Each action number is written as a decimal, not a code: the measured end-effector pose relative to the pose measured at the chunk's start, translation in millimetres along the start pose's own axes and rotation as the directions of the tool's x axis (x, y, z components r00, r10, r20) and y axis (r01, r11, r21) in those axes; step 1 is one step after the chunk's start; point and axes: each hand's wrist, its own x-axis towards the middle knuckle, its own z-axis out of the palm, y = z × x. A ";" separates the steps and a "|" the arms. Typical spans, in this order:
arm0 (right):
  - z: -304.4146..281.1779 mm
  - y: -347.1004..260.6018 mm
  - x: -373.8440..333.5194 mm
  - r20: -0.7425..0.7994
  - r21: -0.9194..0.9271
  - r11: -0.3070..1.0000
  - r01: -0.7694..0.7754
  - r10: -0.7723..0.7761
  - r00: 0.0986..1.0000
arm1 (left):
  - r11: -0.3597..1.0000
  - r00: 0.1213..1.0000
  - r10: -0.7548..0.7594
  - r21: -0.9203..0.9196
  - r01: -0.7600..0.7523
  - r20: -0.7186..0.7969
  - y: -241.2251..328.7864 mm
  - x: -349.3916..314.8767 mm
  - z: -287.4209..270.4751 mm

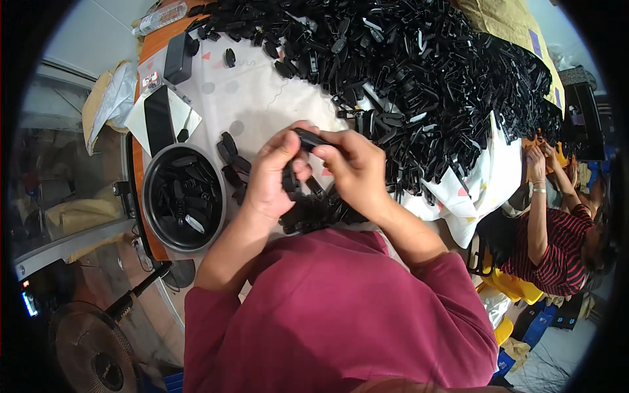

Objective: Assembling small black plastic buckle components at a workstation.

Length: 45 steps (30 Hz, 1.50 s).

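My left hand and my right hand meet over the near part of the table. Between their fingertips is a small, elongated black piece, gripped from both sides. Its exact kind cannot be made out, and the fingers cover part of it. More dark pieces show just below my left fingers; whether that hand also holds any of them is unclear. Loose black pieces lie left of my left hand, and others sit close to my body. A round bowl at the left contains several similar pieces.
A huge heap of black pieces covers the table's far and right side. At the left are a phone-like dark slab, a dark box and a clear bottle. A fan stands lower left; another person works at right.
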 end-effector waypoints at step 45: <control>-43.3 -41.1 33.3 0.275 0.522 0.774 -0.358 0.244 0.930 | 0.603 0.851 0.460 0.613 -0.510 0.254 27.7 1.2 29.3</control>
